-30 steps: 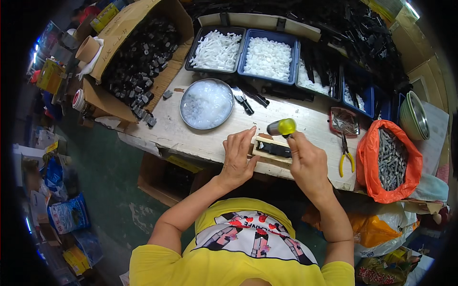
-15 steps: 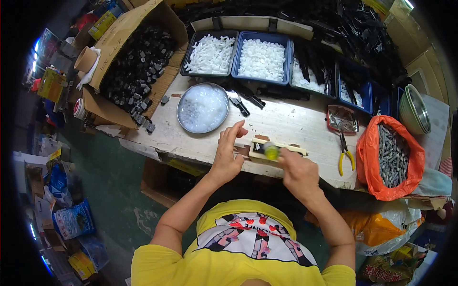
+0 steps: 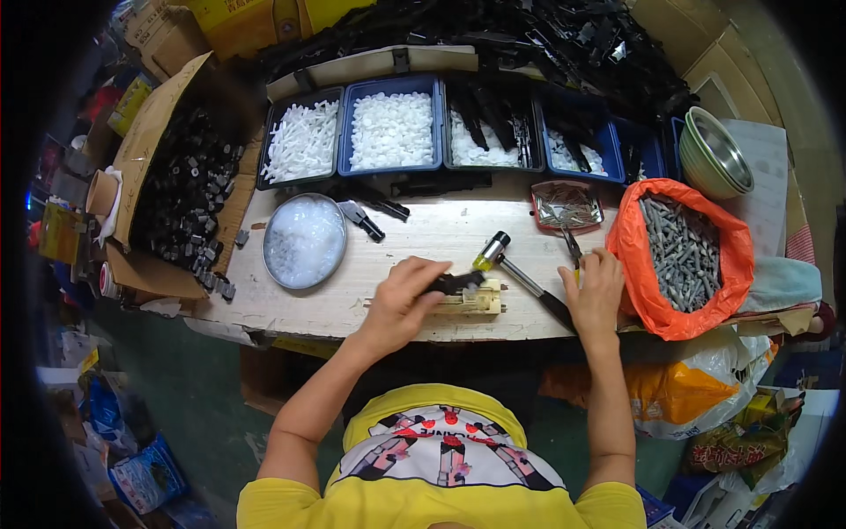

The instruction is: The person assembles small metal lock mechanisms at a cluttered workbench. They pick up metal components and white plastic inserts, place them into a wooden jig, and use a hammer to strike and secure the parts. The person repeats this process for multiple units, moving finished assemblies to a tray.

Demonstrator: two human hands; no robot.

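Note:
My left hand (image 3: 401, 304) pinches a black plastic part (image 3: 454, 282) over a cream-coloured block fixture (image 3: 480, 301) near the table's front edge. The part is a little blurred, and my fingers hide one end of it. Just right of the fixture, a hammer (image 3: 533, 286) with a black grip and a yellowish face lies slanted on the table. My right hand (image 3: 597, 298) is closed over the yellow handles of a pair of pliers (image 3: 573, 250), whose jaws point toward a small red tray of metal pins (image 3: 566, 204). The palm hides most of the handles.
A round metal dish of whitish translucent pieces (image 3: 306, 242) stands at left, by a carton of black parts (image 3: 189, 194). Blue bins (image 3: 393, 169) of white and black pieces line the back. An orange bag of grey screw-like pieces (image 3: 627, 264) and stacked bowls (image 3: 705, 167) stand at right.
The hammer has left my right hand and lies on the table; that hand has moved right onto the pliers. My left hand now holds the black part by the fixture. The view has shifted right.

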